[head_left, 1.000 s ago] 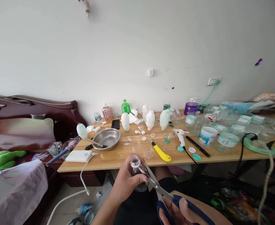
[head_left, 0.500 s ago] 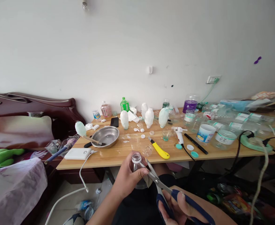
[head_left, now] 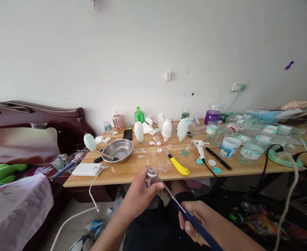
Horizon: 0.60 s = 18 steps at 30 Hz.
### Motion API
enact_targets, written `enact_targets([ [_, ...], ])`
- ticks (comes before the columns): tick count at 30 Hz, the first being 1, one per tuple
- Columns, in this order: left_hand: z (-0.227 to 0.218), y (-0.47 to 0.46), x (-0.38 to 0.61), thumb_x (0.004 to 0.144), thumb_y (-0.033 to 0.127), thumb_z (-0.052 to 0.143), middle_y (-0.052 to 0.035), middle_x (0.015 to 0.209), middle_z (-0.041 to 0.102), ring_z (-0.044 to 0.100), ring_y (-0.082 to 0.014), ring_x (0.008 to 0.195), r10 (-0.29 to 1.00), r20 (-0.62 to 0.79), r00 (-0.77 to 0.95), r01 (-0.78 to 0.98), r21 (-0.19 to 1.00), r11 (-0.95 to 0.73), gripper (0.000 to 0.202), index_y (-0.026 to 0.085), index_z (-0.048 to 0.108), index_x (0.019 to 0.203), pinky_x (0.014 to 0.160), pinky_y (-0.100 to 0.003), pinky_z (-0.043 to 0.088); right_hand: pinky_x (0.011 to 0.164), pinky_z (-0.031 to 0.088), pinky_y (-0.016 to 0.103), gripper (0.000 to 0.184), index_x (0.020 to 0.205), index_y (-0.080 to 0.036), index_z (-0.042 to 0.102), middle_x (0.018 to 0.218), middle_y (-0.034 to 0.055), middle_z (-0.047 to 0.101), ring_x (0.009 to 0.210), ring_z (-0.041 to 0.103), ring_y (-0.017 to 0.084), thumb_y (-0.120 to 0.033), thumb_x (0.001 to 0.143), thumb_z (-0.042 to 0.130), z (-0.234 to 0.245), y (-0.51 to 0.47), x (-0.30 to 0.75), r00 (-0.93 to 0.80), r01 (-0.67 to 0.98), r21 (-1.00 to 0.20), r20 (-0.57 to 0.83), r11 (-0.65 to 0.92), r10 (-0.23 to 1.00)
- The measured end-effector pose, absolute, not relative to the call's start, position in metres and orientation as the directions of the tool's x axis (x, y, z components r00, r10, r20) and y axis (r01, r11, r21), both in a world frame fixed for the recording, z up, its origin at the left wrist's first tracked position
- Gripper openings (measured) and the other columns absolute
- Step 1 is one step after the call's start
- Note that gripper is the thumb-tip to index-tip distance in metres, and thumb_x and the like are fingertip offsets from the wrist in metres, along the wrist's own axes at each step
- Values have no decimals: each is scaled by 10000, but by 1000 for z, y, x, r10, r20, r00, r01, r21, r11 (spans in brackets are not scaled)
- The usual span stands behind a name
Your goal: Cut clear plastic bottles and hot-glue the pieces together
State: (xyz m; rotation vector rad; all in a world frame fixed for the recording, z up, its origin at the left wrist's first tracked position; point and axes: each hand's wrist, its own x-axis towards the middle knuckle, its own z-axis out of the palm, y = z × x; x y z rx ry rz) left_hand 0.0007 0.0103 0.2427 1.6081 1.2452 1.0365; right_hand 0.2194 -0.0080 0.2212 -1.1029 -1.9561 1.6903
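White wall (head_left: 143,45) across the back, dark wooden headboard (head_left: 72,120) off to the left, and a pretty crowded wooden desk (head_left: 132,174) in front of it. On top I can spot a metal bowl (head_left: 123,149), a knife (head_left: 179,166) with a yellow handle, a glue gun (head_left: 200,150), a few lumpy white shapes (head_left: 166,130) and a whole pile of clear bottles on the right.

Main thing is the clear bottle (head_left: 150,182) in the left hand (head_left: 143,191), held just off the near edge of the desk, above the lap (head_left: 143,230). It's roughly upright, mouth up. Left fingers are clamped round it, with the thumb lying across its near side, so that's easily the nearer hand.

Right hand (head_left: 195,218) has its fingers wrapped tight round the blue handles of the scissors (head_left: 171,195). From there the bottle is ahead and to the left, and the blades slant across to its right shoulder, tips right at the plastic, just beside the left thumb. They're edge-on, so can't tell how far apart the blades are, or whether the tips are actually through the wall of the bottle
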Motion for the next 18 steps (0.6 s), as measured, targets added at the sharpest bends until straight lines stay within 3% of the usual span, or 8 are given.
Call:
enact_targets([
  [3,244,9,4,762,391,744,20,795,543,485,-136,709,984,110,137,266,953,-143,351,190,497,909,646,-239,399,513,297,195,457,728,-178,483,626,-62,407,569,343,72,-604,775,641,227,-8,217,-644,327,-945,-222,2,732],
  [9,239,5,12,666,370,821,48,709,541,492,-145,651,985,173,-21,458,877,-144,415,210,488,854,607,-246,393,538,358,188,429,740,-174,534,629,-48,479,572,422,82,-583,779,660,226,-11,221,-572,422,-907,-260,7,778],
  [14,236,7,8,588,384,873,5,839,629,584,-201,781,943,332,-28,618,747,-245,512,221,515,916,732,-298,449,426,332,191,530,667,-169,559,489,-41,484,421,438,80,-686,765,613,244,-4,231,-679,408,-907,-379,-106,629],
  [18,238,13,1,644,401,834,-17,858,644,610,-214,787,897,434,77,676,639,-367,438,226,524,898,732,-312,469,367,315,157,495,571,-181,496,428,-46,482,353,429,60,-604,778,646,248,4,232,-692,440,-892,-409,-102,595],
])
